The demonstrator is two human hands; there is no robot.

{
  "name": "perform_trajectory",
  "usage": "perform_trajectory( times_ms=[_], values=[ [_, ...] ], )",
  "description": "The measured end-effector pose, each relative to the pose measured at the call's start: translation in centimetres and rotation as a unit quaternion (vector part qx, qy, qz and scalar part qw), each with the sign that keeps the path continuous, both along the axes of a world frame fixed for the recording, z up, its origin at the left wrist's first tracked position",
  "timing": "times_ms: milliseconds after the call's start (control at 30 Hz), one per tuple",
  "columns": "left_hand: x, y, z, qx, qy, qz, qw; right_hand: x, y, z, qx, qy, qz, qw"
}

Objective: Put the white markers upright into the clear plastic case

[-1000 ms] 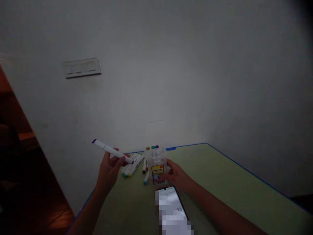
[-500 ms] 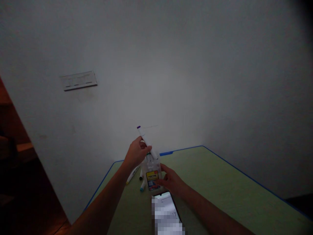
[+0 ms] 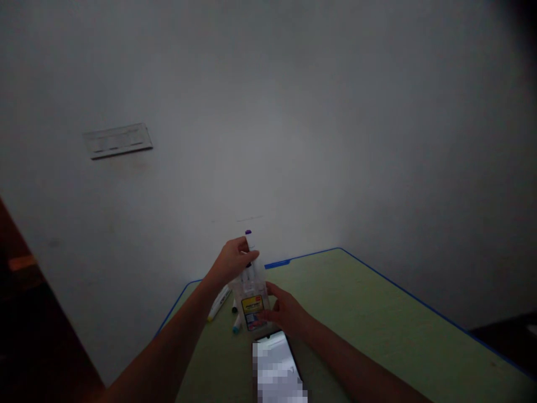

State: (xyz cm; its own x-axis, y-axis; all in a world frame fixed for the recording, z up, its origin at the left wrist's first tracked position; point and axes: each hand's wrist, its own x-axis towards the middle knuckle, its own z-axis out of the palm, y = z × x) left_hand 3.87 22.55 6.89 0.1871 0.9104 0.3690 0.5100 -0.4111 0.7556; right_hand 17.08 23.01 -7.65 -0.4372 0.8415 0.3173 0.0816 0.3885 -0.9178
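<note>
A white marker (image 3: 250, 242) with a purple end is pinched in my left hand (image 3: 235, 257), nearly upright over a clear plastic case. Its lower end reaches down to the case's opening; how deep it sits I cannot tell. My right hand (image 3: 285, 308) grips the right side of the marker case (image 3: 254, 291), which stands on the table with a yellow and blue label facing me. Other white markers show inside the case. Left of it lie a yellow-tipped marker (image 3: 218, 304), a dark-ended marker (image 3: 234, 306) and a blue-ended marker (image 3: 237, 323).
A phone (image 3: 277, 364) with a lit screen lies on the green table (image 3: 356, 313) just in front of the case. Blue trim edges the table, which stands against a pale wall (image 3: 293, 140). A switch plate (image 3: 118, 141) is on the wall at left.
My left hand has turned the purple-ended marker from a leftward lean to nearly upright and lowered it towards the case. The right hand keeps its hold. The view has shifted slightly.
</note>
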Motion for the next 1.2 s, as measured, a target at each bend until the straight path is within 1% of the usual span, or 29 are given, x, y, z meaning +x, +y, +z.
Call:
perform_trajectory(
  times_ms=[100, 200, 300, 400, 567, 633, 767, 933, 1033, 1133, 1200],
  values=[
    [-0.2, 0.1, -0.2, 0.017, 0.075, 0.029, 0.997, 0.0, -0.1, 0.2, -0.004, -0.005, -0.005, 1.0],
    [-0.4, 0.1, -0.4, 0.055, 0.128, 0.067, 0.988, 0.0, 0.1, 0.0, 0.001, 0.005, 0.002, 1.0],
    [-0.4, 0.1, -0.4, 0.067, 0.147, 0.065, 0.985, 0.0, 0.3, -0.3, 0.01, 0.012, 0.013, 1.0],
    [-0.5, 0.1, -0.2, 0.069, 0.191, 0.068, 0.977, 0.0, 0.4, -0.5, 0.016, 0.007, 0.013, 1.0],
    [-0.7, -0.2, -0.2, 0.083, 0.311, 0.069, 0.944, 0.0, 0.2, -0.2, 0.006, -0.014, -0.001, 1.0],
    [-0.6, -0.3, -0.1, 0.091, 0.337, 0.075, 0.934, 0.0, 0.2, 0.0, 0.003, -0.015, 0.0, 1.0],
    [-0.5, -0.5, 0.1, 0.092, 0.323, 0.077, 0.939, 0.0, 0.2, 0.0, 0.01, -0.001, 0.005, 1.0],
    [-0.4, -0.4, -0.2, 0.094, 0.325, 0.079, 0.938, -0.2, 0.3, -0.1, -0.004, -0.014, 0.001, 1.0],
    [-0.4, -0.5, -0.2, 0.103, 0.31, 0.081, 0.942, -0.1, 0.3, -0.2, 0.01, -0.011, -0.004, 1.0],
    [-1.1, -1.1, -0.1, 0.12, 0.227, 0.085, 0.963, 0.0, 0.2, -0.1, 0.016, -0.009, -0.003, 1.0],
    [-2.6, -1.6, -0.5, 0.131, 0.16, 0.107, 0.972, 0.1, 0.2, -0.1, 0.017, -0.013, -0.003, 1.0]
  ],
)
